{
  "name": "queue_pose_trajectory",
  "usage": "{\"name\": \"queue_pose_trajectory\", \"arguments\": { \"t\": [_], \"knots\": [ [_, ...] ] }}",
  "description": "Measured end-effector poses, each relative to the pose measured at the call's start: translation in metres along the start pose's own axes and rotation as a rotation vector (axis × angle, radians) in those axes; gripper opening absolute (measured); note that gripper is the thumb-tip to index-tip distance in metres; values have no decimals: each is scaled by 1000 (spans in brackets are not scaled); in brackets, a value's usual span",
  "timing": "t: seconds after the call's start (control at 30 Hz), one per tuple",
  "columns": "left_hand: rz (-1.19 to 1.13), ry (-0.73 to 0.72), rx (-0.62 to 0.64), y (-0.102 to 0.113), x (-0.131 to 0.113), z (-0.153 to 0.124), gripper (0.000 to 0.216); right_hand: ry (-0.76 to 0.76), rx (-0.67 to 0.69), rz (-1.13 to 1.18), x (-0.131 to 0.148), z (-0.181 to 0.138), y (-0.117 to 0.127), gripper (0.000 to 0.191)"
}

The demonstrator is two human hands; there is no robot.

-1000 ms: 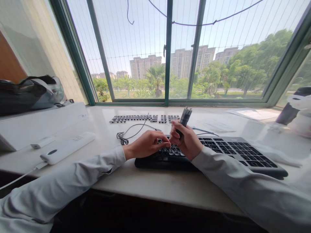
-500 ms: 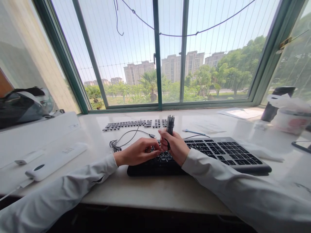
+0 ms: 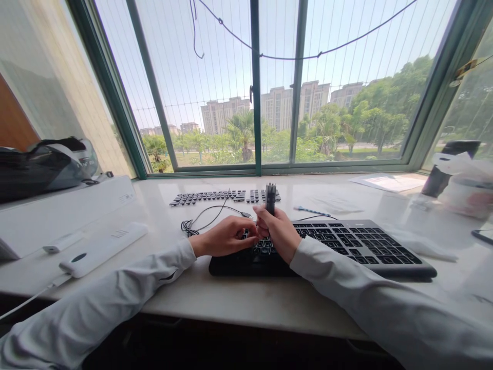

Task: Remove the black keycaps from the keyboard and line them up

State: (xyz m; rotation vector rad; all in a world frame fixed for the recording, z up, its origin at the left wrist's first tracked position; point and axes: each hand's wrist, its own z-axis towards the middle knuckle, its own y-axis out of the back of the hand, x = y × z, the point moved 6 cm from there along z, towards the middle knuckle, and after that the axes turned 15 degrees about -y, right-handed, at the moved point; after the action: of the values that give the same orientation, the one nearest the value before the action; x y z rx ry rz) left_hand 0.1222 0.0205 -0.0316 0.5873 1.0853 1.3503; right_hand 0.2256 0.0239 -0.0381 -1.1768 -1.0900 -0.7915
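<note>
White tabletop point(image 3: 231, 300) crosses the frame; at centre, right hand point(image 3: 281, 231) clasps an upright dark tool point(image 3: 270, 199) over the keyboard point(image 3: 356, 244), stretched sideways beneath both hands; whether left hand point(image 3: 225, 236), fingers curled, holds something, I cannot tell

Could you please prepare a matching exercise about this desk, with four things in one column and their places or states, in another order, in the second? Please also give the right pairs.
Things:
1. right hand
2. black keyboard
3. keycaps
4. dark cable

Places or states:
A. set out in rows, on the side towards the window
B. partly bundled, its coil left of the keyboard
C. closed around an upright dark tool
D. partly hidden by the left hand

Right pairs: 1-C, 2-D, 3-A, 4-B
</note>
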Motion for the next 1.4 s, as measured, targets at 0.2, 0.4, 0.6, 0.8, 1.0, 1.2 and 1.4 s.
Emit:
{"name": "queue_pose_trajectory", "arguments": {
  "t": [0.2, 0.4, 0.6, 0.8, 1.0, 1.2, 1.4],
  "knots": [
    [21, 15, -8, 1, 2, 0, 29, -34, 28, 17, -2, 8, 1, 42],
    [20, -25, 4, 0, -1, 0, 20, -58, 81, -14, -5, 6, -3, 43],
    [-21, -47, 39, 2, -3, 0, 20, -57, 149, 1, -3, -3, -9, 40],
    [-131, -72, 109, 4, -11, 1, 34, -43, 229, 27, -1, -10, -12, 44],
    [-81, -106, 24, 2, -7, -1, 23, 28, 178, 6, -1, -11, -9, 47],
    [-93, -111, 11, -5, -2, -3, 22, 138, 141, -109, 0, -14, -8, 45],
    [-134, -63, 17, -6, 0, -3, 21, 198, 51, -205, -4, -11, -5, 44]
  ]
}}
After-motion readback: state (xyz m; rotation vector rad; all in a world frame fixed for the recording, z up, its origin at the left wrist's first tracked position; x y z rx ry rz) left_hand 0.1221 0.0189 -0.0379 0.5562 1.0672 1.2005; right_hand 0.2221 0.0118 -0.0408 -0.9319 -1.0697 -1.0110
